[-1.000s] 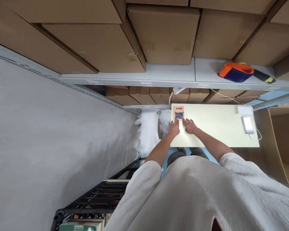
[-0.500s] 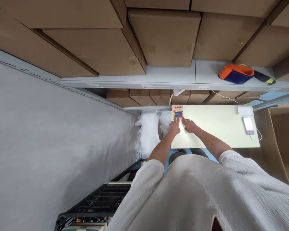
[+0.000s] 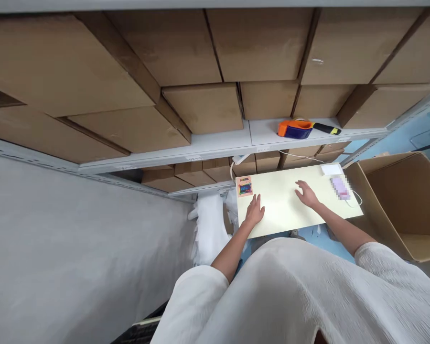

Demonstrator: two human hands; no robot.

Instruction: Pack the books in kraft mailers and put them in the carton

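Note:
A small pink card with a colourful picture (image 3: 244, 186) lies at the far left corner of a pale yellow table (image 3: 283, 210). My left hand (image 3: 254, 212) rests flat on the table just below the card, fingers spread, holding nothing. My right hand (image 3: 307, 194) hovers over the middle of the table with its fingers apart and empty, between the card and a blurred phone (image 3: 339, 187) on a cable.
A white pad (image 3: 331, 169) lies beside the phone. An orange and blue tape dispenser (image 3: 294, 128) and a black and yellow marker (image 3: 326, 128) sit on the grey shelf among cardboard boxes. An open cardboard box (image 3: 397, 200) stands right of the table. White bags (image 3: 209, 224) hang left.
Both hands have come off the card. My right hand has moved right across the table toward the phone. The view has tilted up and shifted, showing more shelves and boxes.

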